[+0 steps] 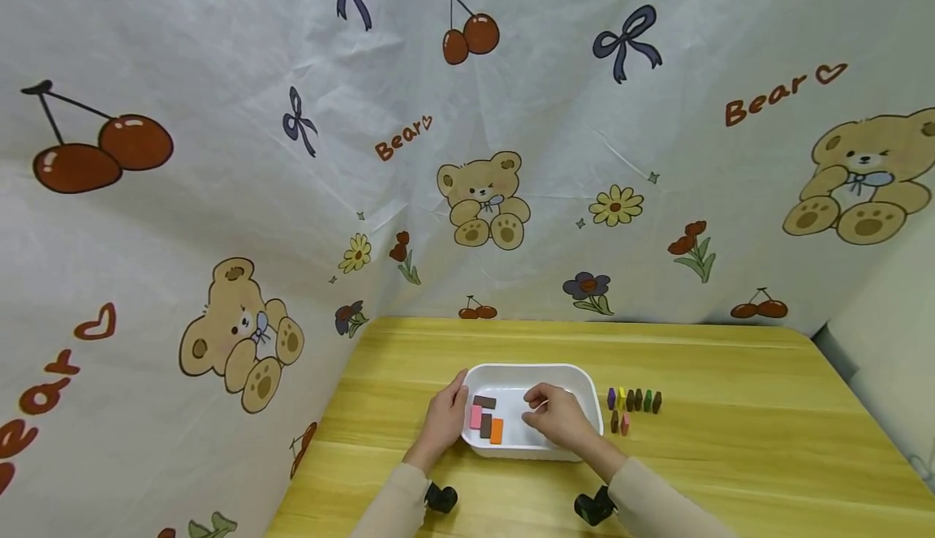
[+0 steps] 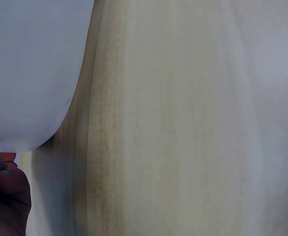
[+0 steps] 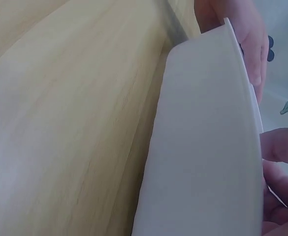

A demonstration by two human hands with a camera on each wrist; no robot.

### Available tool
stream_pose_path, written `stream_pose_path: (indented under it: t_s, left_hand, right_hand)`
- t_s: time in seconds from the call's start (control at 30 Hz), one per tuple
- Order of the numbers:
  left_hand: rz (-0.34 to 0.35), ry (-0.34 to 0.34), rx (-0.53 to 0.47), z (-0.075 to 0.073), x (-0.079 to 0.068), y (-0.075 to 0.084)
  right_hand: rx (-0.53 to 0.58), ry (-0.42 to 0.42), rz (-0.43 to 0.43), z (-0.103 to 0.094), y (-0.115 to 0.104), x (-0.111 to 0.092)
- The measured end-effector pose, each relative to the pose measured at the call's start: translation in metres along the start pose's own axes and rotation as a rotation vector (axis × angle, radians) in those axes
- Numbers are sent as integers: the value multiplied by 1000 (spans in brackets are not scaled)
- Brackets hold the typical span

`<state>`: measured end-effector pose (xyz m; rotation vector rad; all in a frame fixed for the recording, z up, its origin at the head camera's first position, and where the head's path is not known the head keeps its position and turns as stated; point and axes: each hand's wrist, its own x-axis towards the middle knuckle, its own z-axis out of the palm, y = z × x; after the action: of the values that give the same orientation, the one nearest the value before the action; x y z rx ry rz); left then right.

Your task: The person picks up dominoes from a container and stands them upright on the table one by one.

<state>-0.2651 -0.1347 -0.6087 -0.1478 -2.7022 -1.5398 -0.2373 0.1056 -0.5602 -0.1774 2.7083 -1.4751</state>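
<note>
A white plastic tray [image 1: 526,452] sits on the table. My left hand [image 1: 444,416] grips its left side, the thumb at the rim; in the left wrist view only some curled fingers [image 2: 11,182] show beside the tray wall. Over the inside of the tray hovers my right hand [image 1: 558,418], thumb and index finger bent and apart, with nothing visible between them. Left in the tray lie a brown block [image 1: 484,402], a pink block [image 1: 476,417], another brown block [image 1: 485,426] and an orange block [image 1: 497,431]. The right wrist view has the tray wall [image 3: 203,132] hiding its contents.
Right of the tray several small blocks stand upright in a row, among them a purple one [image 1: 611,398], a yellow one [image 1: 622,398] and a green one [image 1: 648,401]. Nearer stand a brown [image 1: 615,421] and a pink block [image 1: 625,423]. Patterned cloth [image 1: 555,132] hangs behind the wooden table [image 1: 730,441].
</note>
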Motion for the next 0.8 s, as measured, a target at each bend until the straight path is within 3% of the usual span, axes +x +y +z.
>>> stream_pose_path:
  t_s: [0.4,0.8]
  left_hand:
    - [6,-1,3,0,1,-3]
    - [5,-13,-7,0,1,-2]
  right_hand:
    - [2,-37,12,20,-7,13]
    - [28,-140,2,35,-12,23]
